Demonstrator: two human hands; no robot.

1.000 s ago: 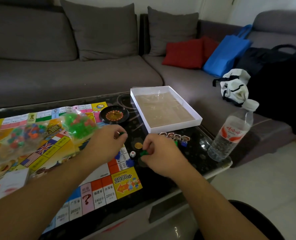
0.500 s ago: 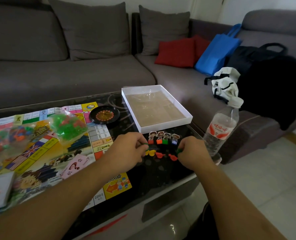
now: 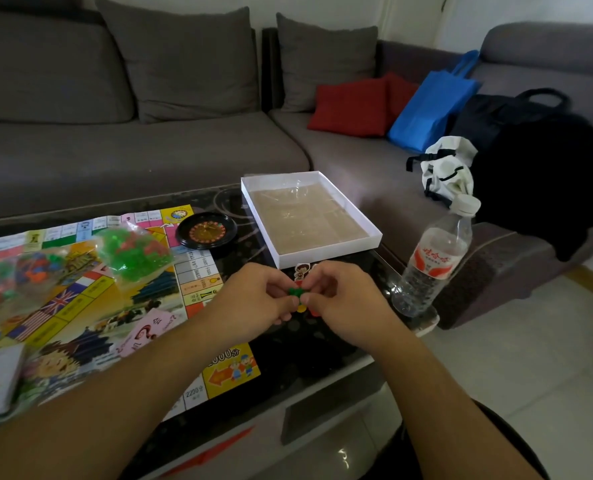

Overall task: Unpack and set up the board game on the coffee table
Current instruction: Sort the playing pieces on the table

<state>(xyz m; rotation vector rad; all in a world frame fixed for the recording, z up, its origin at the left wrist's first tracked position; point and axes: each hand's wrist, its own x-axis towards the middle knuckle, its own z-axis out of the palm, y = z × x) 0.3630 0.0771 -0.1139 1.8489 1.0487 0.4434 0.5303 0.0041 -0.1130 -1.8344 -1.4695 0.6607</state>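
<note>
While both hands (image 3: pixel 298 299) pinch, small green plastic piece (image 3: pixel 295 292)

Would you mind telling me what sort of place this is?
Most likely a home living room: a grey sofa with cushions wraps round a coffee table with a board game on it.

We see bare table (image 3: pixel 322 355) in front of our wrists. Ahead, the white box tray (image 3: pixel 326 252) blocks reach; the water bottle (image 3: pixel 430 261) stands near at right, and the roulette wheel (image 3: pixel 206 232) and bagged pieces (image 3: pixel 134 252) crowd the left.
</note>
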